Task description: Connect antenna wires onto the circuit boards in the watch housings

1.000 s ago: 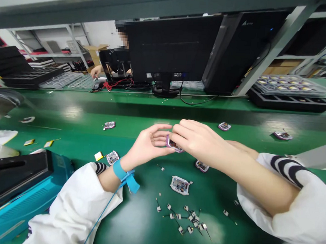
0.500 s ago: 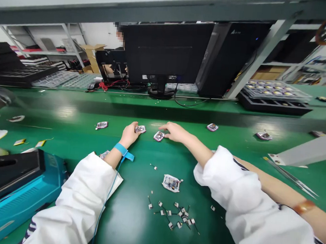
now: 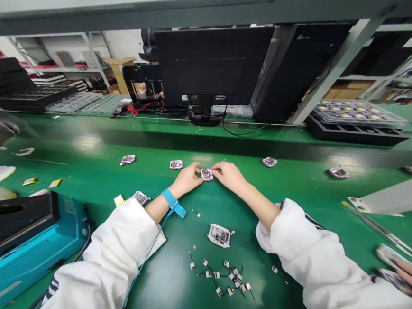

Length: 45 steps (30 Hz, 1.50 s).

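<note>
One module (image 3: 207, 174) between left hand (image 3: 186, 180), right hand (image 3: 228, 175) | clear tray (image 3: 359, 113): gold-centred parts (image 3: 355, 109)

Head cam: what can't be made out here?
Head view only:
- Markings on the small purple-rimmed circuit module between the left hand and right hand: too small; underside hidden.
- Small tabbed metal-and-wire parts on the green bench mat: too small to identify.
- Pale flat modules by another person's hand: blurred, cut off by the right edge.
- Black monitor's screen: faces away.
</note>
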{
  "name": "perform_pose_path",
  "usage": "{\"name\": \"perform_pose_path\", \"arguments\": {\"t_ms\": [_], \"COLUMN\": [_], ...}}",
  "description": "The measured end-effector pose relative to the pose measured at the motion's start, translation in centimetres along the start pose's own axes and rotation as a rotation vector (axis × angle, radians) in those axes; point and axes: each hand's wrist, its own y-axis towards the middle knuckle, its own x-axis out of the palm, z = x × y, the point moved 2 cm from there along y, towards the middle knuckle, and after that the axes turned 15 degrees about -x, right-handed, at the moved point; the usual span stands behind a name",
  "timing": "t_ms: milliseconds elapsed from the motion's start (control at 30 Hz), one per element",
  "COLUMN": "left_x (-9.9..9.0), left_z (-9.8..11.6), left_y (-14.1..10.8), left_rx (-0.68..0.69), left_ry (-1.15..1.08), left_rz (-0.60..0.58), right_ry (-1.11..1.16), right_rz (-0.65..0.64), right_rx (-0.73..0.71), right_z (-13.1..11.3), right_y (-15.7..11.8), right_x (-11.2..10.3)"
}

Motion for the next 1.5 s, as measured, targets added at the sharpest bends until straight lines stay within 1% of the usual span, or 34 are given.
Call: {"name": "perform_pose_path", "arguments": {"t_ms": [133,233,300,367,500,567,633,700,800,900,967,1033,1133,1233,1300,1400,1500], "left_x": [0.1,0.1,0.2,0.2,-0.1,-0.3,-0.5,-0.5,-0.6,-1.0,-1.4,-1.8,-2.3,-2.5,-2.5,-2.4,-2.2], "left_z": [0.2,0.1,0.1,0.3,0.6,0.6,0.6,0.8,1.7,3.0,4.0,4.9,5.9,6.5,6.7,6.8,7.0], "left_y": [-0.1,0.4,0.8,1.2,1.9,2.1,2.2,1.9,0.6,-1.5,-3.2,-4.8,-6.8,-8.1,-8.6,-9.0,-9.2], "left_rx": [0.046,0.110,0.169,0.238,0.349,0.381,0.403,0.425,0.455,0.468,0.479,0.495,0.518,0.536,0.536,0.530,0.534], "left_ry": [0.025,0.038,0.045,0.058,0.101,0.111,0.107,0.090,0.037,-0.036,-0.071,-0.083,-0.081,-0.070,-0.072,-0.103,-0.124], "left_rz": [0.003,0.034,0.031,-0.010,-0.131,-0.152,-0.126,-0.075,0.008,0.092,0.124,0.131,0.120,0.081,0.042,-0.014,-0.078], "right_ry": [0.017,-0.005,-0.020,-0.025,-0.005,0.015,0.029,0.027,-0.024,-0.128,-0.214,-0.300,-0.414,-0.492,-0.566,-0.690,-0.721], "right_rz": [-0.027,-0.005,0.016,0.031,0.038,0.035,0.037,0.061,0.148,0.250,0.295,0.318,0.351,0.384,0.441,0.563,0.607], "right_rx": [0.023,0.032,0.037,0.030,-0.023,-0.062,-0.099,-0.126,-0.151,-0.187,-0.228,-0.281,-0.341,-0.393,-0.459,-0.552,-0.562], "right_z": [-0.2,-0.7,-1.0,-1.0,-0.5,-0.3,-0.2,-0.4,-1.0,-2.2,-3.3,-4.5,-6.0,-6.8,-7.0,-7.1,-6.9], "right_y": [-0.7,-0.9,-0.9,-0.8,-0.6,-0.5,-0.5,-0.5,-1.1,-2.4,-3.6,-4.8,-6.3,-7.3,-7.8,-8.4,-8.8], "right_x": [0.5,0.9,1.1,1.3,1.3,1.2,1.0,0.6,-0.8,-2.9,-4.4,-5.7,-7.1,-7.7,-7.9,-7.9,-7.7]}}
